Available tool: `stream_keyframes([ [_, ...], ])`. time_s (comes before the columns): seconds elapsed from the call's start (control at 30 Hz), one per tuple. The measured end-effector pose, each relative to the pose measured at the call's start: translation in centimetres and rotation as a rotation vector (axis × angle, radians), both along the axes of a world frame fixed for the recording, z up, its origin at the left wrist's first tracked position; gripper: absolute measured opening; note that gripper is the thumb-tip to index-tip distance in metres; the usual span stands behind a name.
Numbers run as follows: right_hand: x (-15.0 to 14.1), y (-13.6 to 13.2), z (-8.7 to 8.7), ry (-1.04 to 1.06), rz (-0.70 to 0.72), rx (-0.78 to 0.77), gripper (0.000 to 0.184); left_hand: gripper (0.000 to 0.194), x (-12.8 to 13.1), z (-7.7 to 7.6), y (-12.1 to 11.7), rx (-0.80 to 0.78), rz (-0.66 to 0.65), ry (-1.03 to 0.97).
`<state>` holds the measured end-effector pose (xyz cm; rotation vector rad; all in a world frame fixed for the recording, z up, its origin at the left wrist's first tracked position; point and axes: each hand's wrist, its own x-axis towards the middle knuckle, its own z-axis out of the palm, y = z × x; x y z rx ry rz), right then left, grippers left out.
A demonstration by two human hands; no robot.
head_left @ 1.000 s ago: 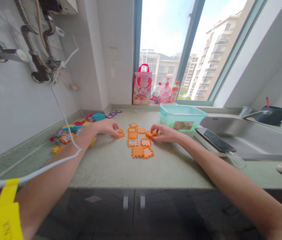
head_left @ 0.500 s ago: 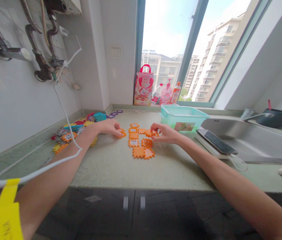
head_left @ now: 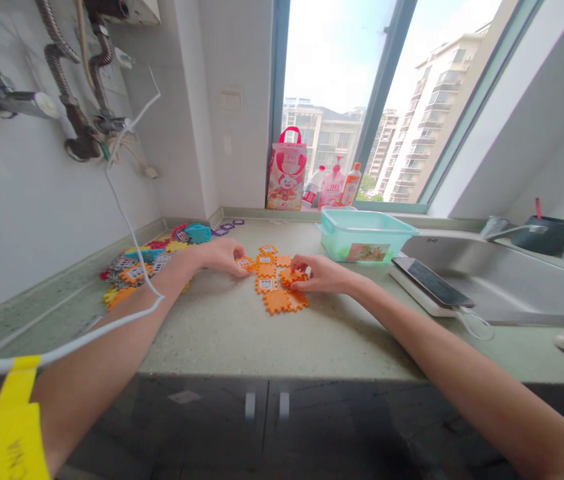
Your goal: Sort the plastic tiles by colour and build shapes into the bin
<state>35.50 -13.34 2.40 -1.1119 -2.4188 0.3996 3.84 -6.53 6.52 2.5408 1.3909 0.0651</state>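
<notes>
Wide speckled table (head_left: 242,333) running under the window, sink (head_left: 502,280) to the right, phone (head_left: 429,281) on a white pad just beside it. Pale green plastic box (head_left: 362,233) standing behind the work, near the right hand. Loose heap of coloured tiles (head_left: 147,263) along the left wall, well apart from the orange patch. White cable (head_left: 127,220) hanging across the left forearm.

Middle of the table: small flat patch of orange tiles (head_left: 276,287), notched edges locked together, lying flat. Left hand (head_left: 219,257) pinching a single orange tile (head_left: 245,264) at the patch's left edge, fingers curled around it. Right hand (head_left: 319,275) resting on the patch's right side, fingertips pinching or pressing a tile there; cannot tell which.

Judged from the look: light, stiff plastic, thin, not fragile, somewhat slick on top. Best taken by opposite notched edges between thumb and forefinger, kept level, then pressed down flat where the teeth meet. Joined patch likely to slide on the smooth table unless steadied.
</notes>
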Motion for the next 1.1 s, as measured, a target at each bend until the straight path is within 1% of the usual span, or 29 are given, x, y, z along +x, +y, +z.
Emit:
stream_keyframes([
  [0.1, 0.1, 0.0, 0.1, -0.018, -0.040, -0.003, 0.030, 0.053, 0.8, 0.1, -0.5, -0.030, -0.069, -0.121],
  [0.17, 0.2, -0.1, 0.3, -0.025, -0.061, -0.001, 0.029, 0.052, 1.7, 0.0, -1.2, -0.070, -0.140, -0.165],
  [0.3, 0.2, -0.3, 0.4, -0.042, -0.076, 0.012, 0.029, 0.044, 3.2, -0.8, -2.6, -0.108, -0.265, -0.153],
  [0.37, 0.2, -0.4, 0.4, -0.043, -0.073, 0.015, 0.028, 0.044, 3.6, -1.2, -3.0, -0.098, -0.295, -0.148],
  [0.47, 0.2, -0.4, 0.4, -0.045, -0.061, 0.026, 0.027, 0.051, 3.8, -1.5, -3.2, -0.068, -0.291, -0.141],
  [0.53, 0.1, -0.3, 0.3, -0.038, -0.040, 0.040, 0.028, 0.051, 3.9, -1.3, -3.4, -0.046, -0.293, -0.122],
  [0.63, 0.0, -0.2, 0.2, -0.018, -0.033, 0.049, 0.029, 0.043, 4.0, -1.0, -3.7, -0.026, -0.315, -0.088],
  [0.77, -0.1, -0.2, 0.2, -0.029, -0.089, 0.031, 0.027, 0.027, 4.3, -0.7, -4.2, 0.028, -0.339, -0.042],
  [0.87, 0.0, -0.1, 0.1, -0.031, -0.130, 0.038, 0.026, 0.026, 4.3, -0.8, -4.2, 0.054, -0.330, -0.024],
  [1.0, 0.3, -0.1, 0.2, -0.017, -0.141, 0.064, 0.026, 0.025, 4.2, -0.8, -4.1, 0.057, -0.337, -0.035],
  [1.1, 0.8, -0.3, 0.8, 0.034, -0.086, 0.088, 0.028, 0.026, 4.4, -0.5, -4.4, 0.015, -0.354, -0.093],
])
